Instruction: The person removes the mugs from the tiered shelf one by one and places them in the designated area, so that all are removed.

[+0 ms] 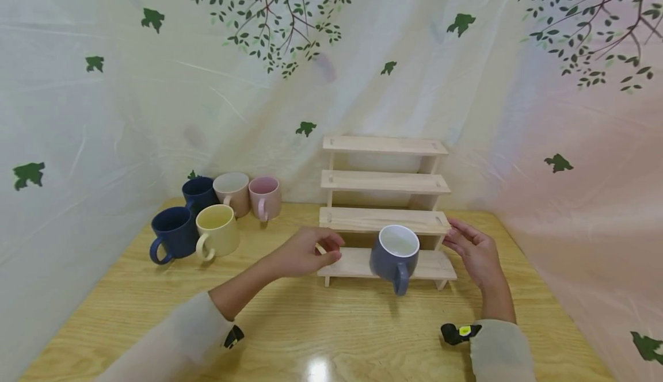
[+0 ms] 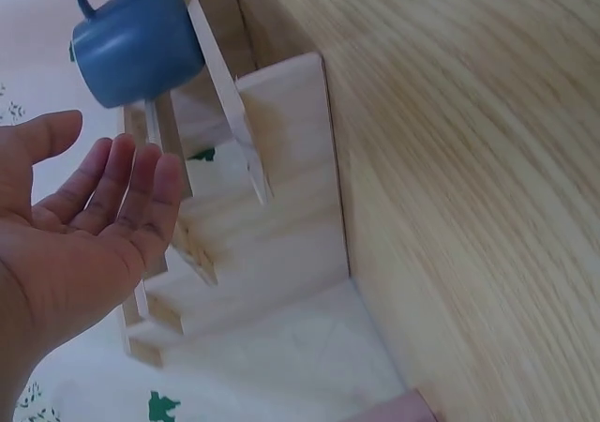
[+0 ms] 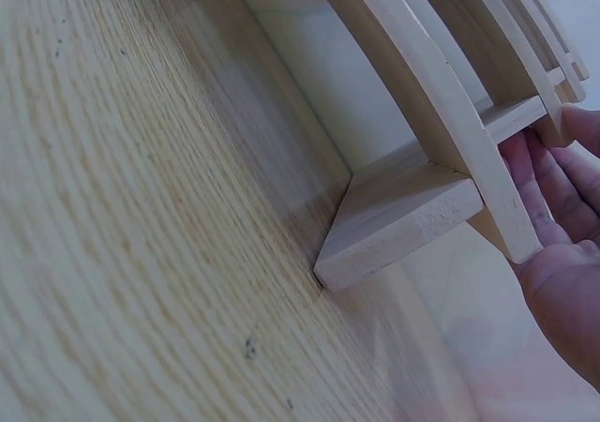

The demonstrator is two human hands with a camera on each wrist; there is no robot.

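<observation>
A four-tier wooden step shelf (image 1: 385, 182) stands on the table, with a blue-grey mug (image 1: 388, 262) upright on its lowest step. This mug (image 2: 141, 45) is white inside, and its handle points toward the person. My left hand (image 1: 311, 251) is at the left end of the lowest step, fingers loosely bent, thumb apart, nothing held. In the left wrist view, the palm of that hand (image 2: 89, 225) faces the shelf. At the shelf's right side, my right hand (image 1: 473, 251) holds the end of the second step, its fingers (image 3: 553, 183) bent in around the side.
Left on the table (image 1: 290, 324) stand two navy mugs (image 1: 178, 235), a yellow mug (image 1: 220, 232), a beige mug (image 1: 235, 189) and a pink mug (image 1: 266, 195). A leaf-printed cloth (image 1: 248, 106) hangs behind the shelf and along both sides.
</observation>
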